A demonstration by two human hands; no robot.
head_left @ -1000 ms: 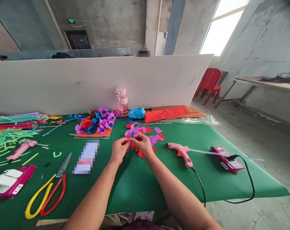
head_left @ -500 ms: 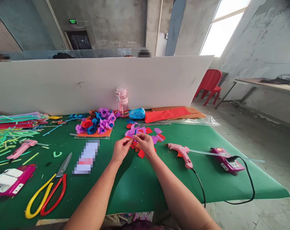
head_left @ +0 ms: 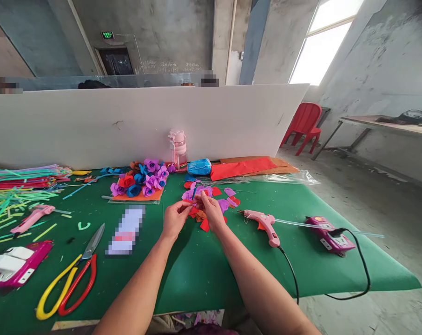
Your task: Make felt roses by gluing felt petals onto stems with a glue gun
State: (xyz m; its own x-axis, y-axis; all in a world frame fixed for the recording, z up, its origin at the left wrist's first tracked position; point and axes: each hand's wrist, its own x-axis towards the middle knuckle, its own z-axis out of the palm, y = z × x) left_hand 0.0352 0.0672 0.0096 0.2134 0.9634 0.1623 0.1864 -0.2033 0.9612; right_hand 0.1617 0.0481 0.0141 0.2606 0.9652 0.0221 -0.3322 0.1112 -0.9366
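Note:
My left hand (head_left: 177, 217) is closed in a pinch over the petal pile, a bit of red showing at its fingertips. What it grips is too small to make out. Close beside it, my right hand (head_left: 213, 213) has its fingers curled together, and a thin dark blue sliver (head_left: 193, 193) stands near the tips. Whether that sliver is held I cannot tell. Beneath and around both hands lie loose crepe-paper petals: purple (head_left: 223, 205), red (head_left: 204, 225) and brown ones. To the right, a pink glue gun (head_left: 263, 222) lies on its side with a clear glue stick in it.
Finished paper flowers (head_left: 141, 179) sit on an orange sheet. Scissors (head_left: 82, 270), a blurred phone-like rectangle (head_left: 126, 230) and another pink glue gun (head_left: 33, 218) lie leftward. A power strip (head_left: 329, 235) with a black cord is at right. A pink bottle (head_left: 178, 149) stands before the white partition (head_left: 134, 125).
My right fingers have shifted and lifted slightly off the left fingertips, and the dark blue sliver shows more clearly between the hands. My left hand stays nearly in place.

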